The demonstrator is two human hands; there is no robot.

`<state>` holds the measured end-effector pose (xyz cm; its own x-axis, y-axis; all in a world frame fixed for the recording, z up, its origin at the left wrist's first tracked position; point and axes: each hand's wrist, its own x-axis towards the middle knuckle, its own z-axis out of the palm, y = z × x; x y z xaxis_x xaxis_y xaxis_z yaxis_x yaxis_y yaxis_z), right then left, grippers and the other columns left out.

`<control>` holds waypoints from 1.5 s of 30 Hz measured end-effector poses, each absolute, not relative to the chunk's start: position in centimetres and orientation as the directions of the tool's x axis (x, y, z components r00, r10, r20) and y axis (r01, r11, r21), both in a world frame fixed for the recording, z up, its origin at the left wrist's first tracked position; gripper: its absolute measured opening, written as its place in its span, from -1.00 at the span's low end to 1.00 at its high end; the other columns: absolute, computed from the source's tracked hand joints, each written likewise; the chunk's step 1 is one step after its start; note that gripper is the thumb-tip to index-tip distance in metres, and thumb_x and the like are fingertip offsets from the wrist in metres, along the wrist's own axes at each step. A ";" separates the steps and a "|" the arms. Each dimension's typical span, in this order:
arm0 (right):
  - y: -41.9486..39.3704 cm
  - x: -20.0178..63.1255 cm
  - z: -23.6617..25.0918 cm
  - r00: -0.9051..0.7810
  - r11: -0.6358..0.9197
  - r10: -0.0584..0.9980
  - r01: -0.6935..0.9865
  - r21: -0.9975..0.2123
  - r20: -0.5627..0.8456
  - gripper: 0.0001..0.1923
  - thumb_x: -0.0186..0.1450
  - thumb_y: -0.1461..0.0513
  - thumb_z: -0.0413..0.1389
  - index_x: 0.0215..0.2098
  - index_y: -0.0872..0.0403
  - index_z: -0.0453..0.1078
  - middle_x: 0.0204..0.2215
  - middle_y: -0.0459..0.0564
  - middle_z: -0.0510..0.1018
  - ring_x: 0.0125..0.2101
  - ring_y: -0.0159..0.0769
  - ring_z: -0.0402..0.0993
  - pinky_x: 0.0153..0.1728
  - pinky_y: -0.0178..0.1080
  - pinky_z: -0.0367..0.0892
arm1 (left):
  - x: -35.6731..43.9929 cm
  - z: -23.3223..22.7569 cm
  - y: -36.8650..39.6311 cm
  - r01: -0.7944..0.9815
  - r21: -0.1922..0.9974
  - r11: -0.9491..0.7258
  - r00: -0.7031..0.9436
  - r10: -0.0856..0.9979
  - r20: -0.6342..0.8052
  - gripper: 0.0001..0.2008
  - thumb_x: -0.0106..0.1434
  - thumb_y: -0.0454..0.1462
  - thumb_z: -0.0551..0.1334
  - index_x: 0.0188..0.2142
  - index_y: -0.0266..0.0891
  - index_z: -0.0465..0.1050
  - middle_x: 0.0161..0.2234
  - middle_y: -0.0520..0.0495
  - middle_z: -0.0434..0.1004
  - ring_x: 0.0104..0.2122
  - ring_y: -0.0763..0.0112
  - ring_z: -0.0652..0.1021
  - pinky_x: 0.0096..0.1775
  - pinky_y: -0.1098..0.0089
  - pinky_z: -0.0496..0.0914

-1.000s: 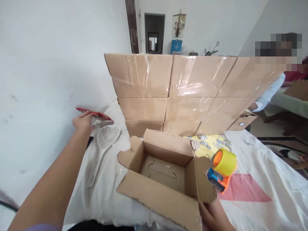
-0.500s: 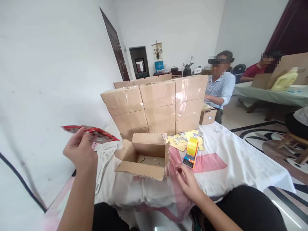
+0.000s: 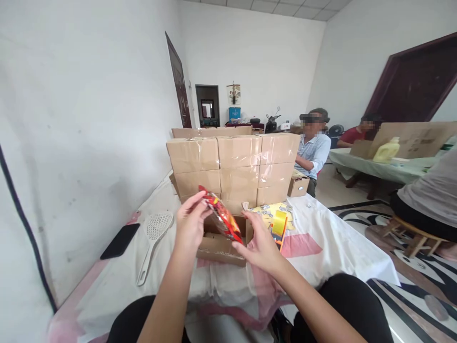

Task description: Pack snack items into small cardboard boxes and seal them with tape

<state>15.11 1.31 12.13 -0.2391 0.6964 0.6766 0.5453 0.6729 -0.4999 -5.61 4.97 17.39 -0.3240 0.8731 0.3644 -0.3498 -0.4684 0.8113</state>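
Note:
I hold a red packet (image 3: 223,215) between both hands above an open cardboard box (image 3: 222,247) on the cloth-covered table (image 3: 332,238). My left hand (image 3: 191,223) grips the packet's upper end. My right hand (image 3: 260,245) pinches its lower end. The box's inside is mostly hidden behind my hands. An orange tape dispenser with a yellow roll (image 3: 279,227) stands just right of the box.
A stack of taped cardboard boxes (image 3: 235,164) rises behind the open box. A white slotted scoop (image 3: 153,240) and a black phone (image 3: 120,240) lie to the left near the wall. Other people sit at the far right, one beside a small box (image 3: 298,186).
My left hand brought the red packet from the left side to over the open box. My right hand rose from the table and took its lower end. The view pulled back.

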 end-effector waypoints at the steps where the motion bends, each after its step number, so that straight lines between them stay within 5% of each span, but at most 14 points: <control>1: 1.9 14.1 12.7 -0.231 0.646 0.723 0.562 -0.517 0.651 -0.37 0.25 0.13 0.24 0.23 0.03 0.20 0.12 0.18 0.44 0.10 0.00 0.41 0.10 0.01 0.37 | -4.9 17.1 5.0 -0.321 0.829 -0.459 -0.290 0.881 0.375 -0.65 0.01 -0.10 0.46 -0.19 -0.13 0.59 -0.22 -0.10 0.64 -0.23 0.23 0.64 -0.16 0.20 0.56; 8: 7.7 13.2 14.3 -0.234 0.486 0.859 0.653 -0.580 0.456 -0.61 0.30 0.28 0.13 0.10 0.08 0.37 -0.05 0.10 0.61 -0.07 -0.08 0.56 -0.04 -0.12 0.40 | -8.8 14.5 8.3 0.021 0.929 -0.368 -0.368 0.862 0.350 -0.59 0.31 -0.04 0.17 0.03 -0.22 0.42 -0.09 -0.23 0.58 -0.11 0.19 0.63 -0.04 0.17 0.50; 14: 9.2 13.1 16.6 -0.409 0.384 0.912 0.876 -0.292 -0.026 -0.58 0.27 0.24 0.11 0.10 0.06 0.43 -0.01 0.09 0.61 -0.08 -0.03 0.55 -0.19 -0.21 0.38 | -15.7 11.7 10.3 0.392 0.920 -0.019 -0.326 0.932 0.158 -0.75 -0.03 -0.19 0.43 -0.33 -0.21 0.54 -0.17 -0.22 0.64 -0.04 -0.04 0.56 0.04 0.10 0.36; 19: 9.5 9.8 15.4 -0.433 0.397 0.875 0.897 -0.192 -0.214 -0.69 0.14 0.29 0.21 -0.13 0.09 0.57 -0.18 0.17 0.67 -0.22 0.02 0.60 -0.30 -0.18 0.36 | -15.3 11.3 10.3 0.528 0.848 0.035 -0.156 0.986 0.057 -0.89 0.02 -0.20 0.33 -0.42 -0.15 0.54 -0.37 -0.07 0.65 -0.24 0.11 0.61 -0.19 0.26 0.37; 22: 8.1 10.2 14.9 -0.435 0.406 0.892 0.891 -0.204 -0.122 -0.65 0.26 0.17 0.16 0.00 0.05 0.52 -0.05 0.15 0.64 -0.10 0.01 0.58 -0.19 -0.15 0.37 | -15.1 11.7 10.0 0.553 0.833 0.018 -0.093 0.995 0.040 -0.87 0.06 -0.18 0.28 -0.40 -0.17 0.51 -0.39 -0.06 0.63 -0.32 0.15 0.62 -0.25 0.28 0.37; 25: 5.3 13.8 14.6 -0.295 0.391 0.900 0.871 -0.298 0.320 -0.67 0.40 0.12 0.01 0.03 0.05 0.47 -0.03 0.12 0.61 -0.04 -0.08 0.53 -0.05 -0.12 0.34 | -15.8 12.6 9.0 0.555 0.832 -0.004 0.003 1.000 0.003 -0.84 0.05 -0.15 0.28 -0.41 -0.18 0.49 -0.38 -0.05 0.63 -0.33 0.15 0.63 -0.25 0.29 0.39; 28: 3.3 18.6 13.0 0.053 0.370 0.728 0.809 -0.457 0.683 -0.77 0.37 0.14 0.03 -0.22 0.06 0.48 -0.28 0.07 0.62 -0.24 -0.15 0.51 -0.13 -0.12 0.35 | -16.5 13.6 7.6 0.557 0.830 -0.018 0.133 0.989 -0.068 -0.77 0.03 -0.09 0.34 -0.39 -0.18 0.53 -0.39 -0.05 0.64 -0.30 0.12 0.65 -0.21 0.29 0.42; 31: 3.7 21.5 10.6 0.163 0.330 0.814 0.660 -0.675 0.557 -0.78 0.33 0.12 0.06 -0.27 0.05 0.49 -0.29 0.05 0.63 -0.31 -0.17 0.50 -0.27 -0.14 0.35 | -16.5 14.3 6.9 0.547 0.837 -0.003 0.169 0.980 -0.107 -0.64 0.14 0.05 0.26 -0.31 -0.18 0.57 -0.35 -0.09 0.65 -0.23 0.11 0.64 -0.14 0.25 0.43; 34: 5.9 21.5 8.7 0.097 0.396 0.883 0.369 -0.841 0.459 -0.70 0.29 0.09 0.11 -0.07 0.03 0.48 0.00 0.09 0.59 -0.25 -0.20 0.54 -0.22 -0.13 0.41 | -16.1 13.7 7.5 0.529 0.848 -0.017 0.135 0.989 -0.064 -0.56 0.17 0.12 0.17 -0.33 -0.16 0.56 -0.28 -0.11 0.64 -0.22 0.13 0.60 -0.15 0.23 0.42; 37: 7.7 20.5 7.3 0.169 0.451 0.868 0.122 -0.884 0.467 -0.57 0.32 0.02 0.14 0.12 -0.04 0.36 0.20 0.09 0.46 -0.16 -0.22 0.55 -0.13 -0.12 0.44 | -15.5 12.7 8.4 0.552 0.833 -0.040 0.182 0.981 -0.073 -0.64 0.06 0.08 0.28 -0.41 -0.16 0.51 -0.32 -0.08 0.61 -0.25 0.16 0.58 -0.19 0.25 0.43; 39: 8.1 20.1 6.5 0.208 0.445 0.874 0.022 -0.895 0.439 -0.59 0.37 -0.03 0.09 0.11 -0.06 0.36 0.12 0.07 0.53 -0.10 -0.20 0.56 -0.10 -0.12 0.45 | -15.3 12.2 8.8 0.578 0.816 -0.023 0.203 0.972 -0.117 -0.64 0.03 0.07 0.32 -0.43 -0.16 0.51 -0.35 -0.08 0.60 -0.25 0.14 0.58 -0.22 0.26 0.43; 42: 7.9 20.3 5.5 0.094 0.406 0.910 -0.007 -0.914 0.403 -0.66 0.37 -0.04 0.12 -0.03 -0.04 0.47 -0.08 0.05 0.65 -0.09 -0.16 0.58 -0.06 -0.08 0.45 | -15.2 12.0 9.0 0.618 0.785 0.041 0.173 0.967 -0.187 -0.60 0.06 0.10 0.34 -0.33 -0.17 0.53 -0.26 -0.14 0.63 -0.18 0.07 0.60 -0.26 0.26 0.42; 45: 7.7 20.8 5.4 -0.086 0.445 0.895 0.129 -0.886 0.437 -0.77 0.35 0.04 0.18 -0.14 -0.02 0.56 -0.08 0.05 0.65 0.00 -0.14 0.54 0.07 -0.04 0.38 | -14.7 11.7 9.3 0.625 0.774 0.095 0.126 0.967 -0.221 -0.50 0.08 0.12 0.34 -0.12 -0.14 0.50 -0.01 -0.19 0.59 -0.03 -0.01 0.57 -0.22 0.23 0.44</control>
<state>20.78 7.66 5.35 -0.0856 0.8953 0.4371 0.1295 0.4450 -0.8861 -14.70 9.27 11.67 0.1261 0.9671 -0.2211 0.6254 0.0955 0.7744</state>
